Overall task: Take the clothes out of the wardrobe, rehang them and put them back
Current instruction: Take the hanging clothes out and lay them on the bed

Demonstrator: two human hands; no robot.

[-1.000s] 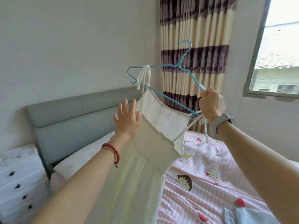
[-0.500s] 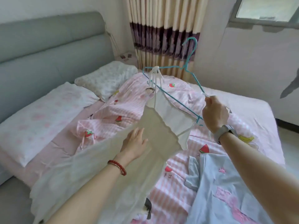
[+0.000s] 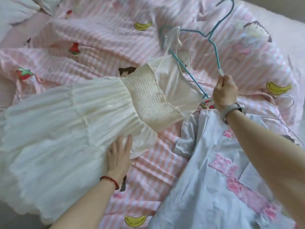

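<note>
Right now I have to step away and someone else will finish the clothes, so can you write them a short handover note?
Left hand: open, flat on the skirt of the white dress, which lies spread across the bed.
Right hand: fingers grip one end of the blue hanger, held above the bed; one tied strap of the dress is looped over its far end.
A light blue garment lies on the bed beside the dress, under the right arm.
Done: both garments are out of the wardrobe.
Left: take the dress off the hanger, rehang both pieces, return them to the wardrobe, which is out of view.
</note>
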